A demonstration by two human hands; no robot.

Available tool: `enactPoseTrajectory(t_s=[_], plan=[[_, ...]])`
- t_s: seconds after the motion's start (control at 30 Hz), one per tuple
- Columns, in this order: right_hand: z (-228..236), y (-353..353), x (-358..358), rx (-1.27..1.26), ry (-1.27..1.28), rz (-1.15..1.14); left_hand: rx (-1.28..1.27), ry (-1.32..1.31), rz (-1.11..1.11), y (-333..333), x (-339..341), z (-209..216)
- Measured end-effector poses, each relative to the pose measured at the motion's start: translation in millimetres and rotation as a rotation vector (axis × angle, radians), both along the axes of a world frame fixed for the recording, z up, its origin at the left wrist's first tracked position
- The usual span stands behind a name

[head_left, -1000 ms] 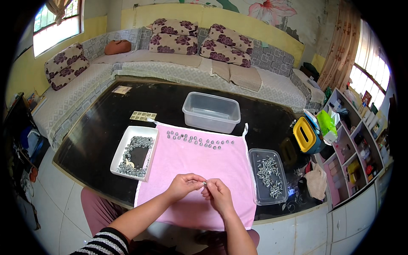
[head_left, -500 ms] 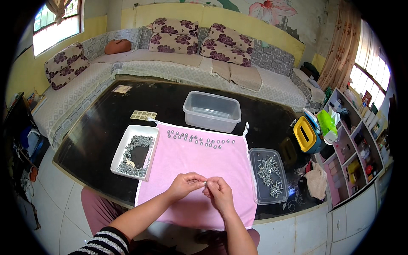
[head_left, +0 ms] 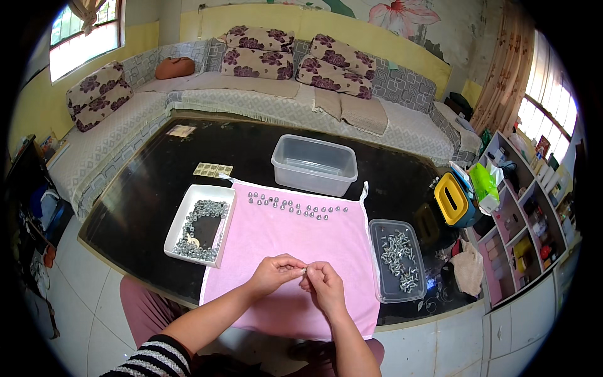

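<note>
Over the near half of a pink towel (head_left: 282, 242), my left hand (head_left: 278, 274) and my right hand (head_left: 325, 284) meet fingertip to fingertip. Both are closed in a pinch on what looks like a small metal bolt (head_left: 304, 270), mostly covered by the fingers; whether a nut is on it I cannot tell. Further up the towel, several small silver nut-and-bolt pieces (head_left: 298, 210) stand in two uneven rows. Left of the towel, a white box (head_left: 175, 231) holds many metal nuts (head_left: 207, 210). To the right, a clear plastic tray (head_left: 375, 257) holds loose metal bolts (head_left: 397, 248).
An open clear plastic bin (head_left: 314, 178) stands beyond the towel on the dark glossy table (head_left: 144, 182). A yellow-and-blue box (head_left: 449, 200), a green tissue pack (head_left: 483, 185) and a beige cloth (head_left: 467, 269) lie at the right. A sofa (head_left: 264, 103) curves behind the table.
Both hands stay in almost the same place, still pinching the small piece. The view has shifted very slightly.
</note>
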State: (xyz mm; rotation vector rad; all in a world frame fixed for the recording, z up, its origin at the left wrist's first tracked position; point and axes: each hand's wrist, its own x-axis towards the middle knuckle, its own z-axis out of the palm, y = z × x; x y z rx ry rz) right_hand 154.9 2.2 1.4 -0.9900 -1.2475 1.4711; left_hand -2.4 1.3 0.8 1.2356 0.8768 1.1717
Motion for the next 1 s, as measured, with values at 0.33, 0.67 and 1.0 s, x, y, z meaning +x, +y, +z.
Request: enactPoseTrajectory(t_s=[0.33,0.67,1.0], plan=[[0,2,4,-0.002,-0.100,0.040,-0.066,-0.051,-0.008,-2,1,3],[6,0,0,-0.041,-0.010,0.018,-0.034,-0.021,0.011,-2,1,5],[6,1,3,-0.090,0.009,0.065,-0.039,-0.052,-0.012,-2,1,3]])
